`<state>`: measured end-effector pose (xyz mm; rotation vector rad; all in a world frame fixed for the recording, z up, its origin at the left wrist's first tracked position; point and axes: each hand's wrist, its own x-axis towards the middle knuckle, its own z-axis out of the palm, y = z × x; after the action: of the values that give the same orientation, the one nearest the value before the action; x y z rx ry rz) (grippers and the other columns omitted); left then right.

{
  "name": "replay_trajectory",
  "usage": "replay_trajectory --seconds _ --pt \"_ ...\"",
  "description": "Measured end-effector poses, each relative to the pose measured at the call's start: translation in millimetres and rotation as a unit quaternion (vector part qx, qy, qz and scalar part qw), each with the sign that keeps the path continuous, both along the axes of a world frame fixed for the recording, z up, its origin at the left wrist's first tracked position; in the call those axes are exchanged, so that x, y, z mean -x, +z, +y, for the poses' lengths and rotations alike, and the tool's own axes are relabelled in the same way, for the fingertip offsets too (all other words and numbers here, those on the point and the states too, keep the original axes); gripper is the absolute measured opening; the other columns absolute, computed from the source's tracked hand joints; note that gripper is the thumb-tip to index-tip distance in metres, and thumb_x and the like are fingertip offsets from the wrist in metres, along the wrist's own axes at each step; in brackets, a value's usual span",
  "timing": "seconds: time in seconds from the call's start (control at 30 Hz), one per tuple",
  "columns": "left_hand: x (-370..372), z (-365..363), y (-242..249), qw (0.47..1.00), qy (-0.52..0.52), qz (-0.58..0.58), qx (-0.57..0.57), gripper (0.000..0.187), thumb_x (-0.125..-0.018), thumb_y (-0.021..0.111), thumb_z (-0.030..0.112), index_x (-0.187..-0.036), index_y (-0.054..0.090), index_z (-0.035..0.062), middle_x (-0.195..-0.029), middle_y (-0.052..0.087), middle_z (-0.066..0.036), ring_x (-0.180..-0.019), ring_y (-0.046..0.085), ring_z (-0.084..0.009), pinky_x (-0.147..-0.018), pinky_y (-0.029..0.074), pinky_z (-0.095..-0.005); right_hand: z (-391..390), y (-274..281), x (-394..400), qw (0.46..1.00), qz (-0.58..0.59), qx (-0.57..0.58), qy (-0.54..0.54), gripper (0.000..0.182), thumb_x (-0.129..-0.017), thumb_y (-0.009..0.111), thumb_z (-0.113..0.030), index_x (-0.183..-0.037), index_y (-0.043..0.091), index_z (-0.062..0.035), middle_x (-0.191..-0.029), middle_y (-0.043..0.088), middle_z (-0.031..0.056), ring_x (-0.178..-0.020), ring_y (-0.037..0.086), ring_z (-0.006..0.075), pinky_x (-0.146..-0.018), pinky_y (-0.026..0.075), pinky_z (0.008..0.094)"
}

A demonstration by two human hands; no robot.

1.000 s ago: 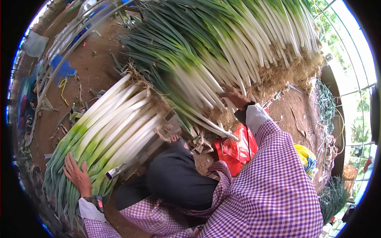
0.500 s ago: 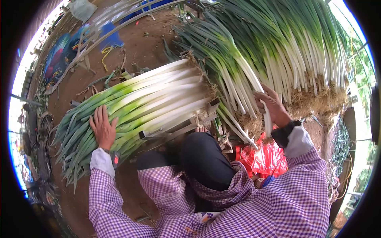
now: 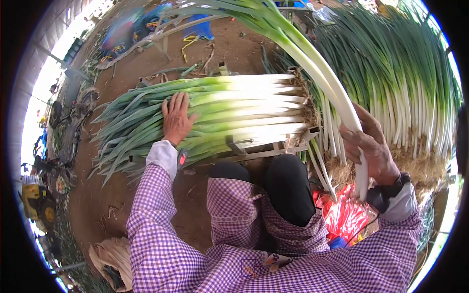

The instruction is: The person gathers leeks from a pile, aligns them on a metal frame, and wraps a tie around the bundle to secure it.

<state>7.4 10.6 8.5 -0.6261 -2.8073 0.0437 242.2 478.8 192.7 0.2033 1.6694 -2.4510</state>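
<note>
My left hand [image 3: 178, 118] lies with fingers spread on the green leaves of a bundle of leeks [image 3: 244, 107], which rests sideways on a metal frame [image 3: 239, 146] before my knees. The white ends and roots of the bundle point right. My right hand [image 3: 371, 144] is closed around the white part of a leek [image 3: 332, 88], holding it above the stack at the right. This leek's leaves arch up and to the left past the top edge. It cannot be told whether more than one leek is in my grip.
A large stack of leeks [image 3: 415, 97] with roots stands at the right. Red plastic [image 3: 344, 215] lies below my right hand. Blue plastic [image 3: 199, 30] and a yellow cord [image 3: 187, 48] lie on the dirt ground. A yellow machine [image 3: 39, 205] is at the far left.
My right hand has lifted the leek up from among the others, its leaves now arching to the left. My left hand still rests on the bundle's leaves. The view has shifted.
</note>
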Motion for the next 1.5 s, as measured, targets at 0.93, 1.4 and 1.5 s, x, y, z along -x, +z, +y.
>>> replay_trajectory --seconds 0.93,1.4,1.5 --pt "-51 -12 97 0.995 -0.047 0.036 0.082 0.084 -0.08 0.081 0.039 -0.152 0.05 0.0107 -0.146 0.057 -0.011 -0.142 0.046 -0.0309 -0.118 0.027 -0.059 -71 -225 164 0.781 0.341 -0.509 0.119 0.068 -0.079 0.085 -0.014 -0.143 0.065 -0.0246 -0.1 0.07 0.0094 -0.094 0.067 0.0318 -0.085 0.054 0.0434" --pt "-79 -31 45 0.993 -0.084 0.05 0.061 0.065 -0.076 0.083 0.041 -0.126 0.064 0.0044 -0.121 0.065 -0.011 -0.117 0.06 -0.0306 -0.099 0.044 -0.0464 -55 -235 160 0.794 0.337 -0.483 0.151 0.056 -0.087 0.08 -0.019 -0.141 0.067 -0.0216 -0.11 0.072 0.0133 -0.1 0.068 0.0341 -0.089 0.054 0.0433" --pt "-47 -26 44 0.992 -0.086 0.048 0.081 0.065 -0.08 0.08 0.044 -0.128 0.063 0.0036 -0.124 0.065 -0.01 -0.12 0.058 -0.0307 -0.104 0.042 -0.0478 -63 -243 172 0.801 0.318 -0.495 0.109 0.047 -0.088 0.079 -0.019 -0.135 0.071 -0.0186 -0.113 0.073 0.0139 -0.103 0.068 0.0351 -0.091 0.054 0.0434"
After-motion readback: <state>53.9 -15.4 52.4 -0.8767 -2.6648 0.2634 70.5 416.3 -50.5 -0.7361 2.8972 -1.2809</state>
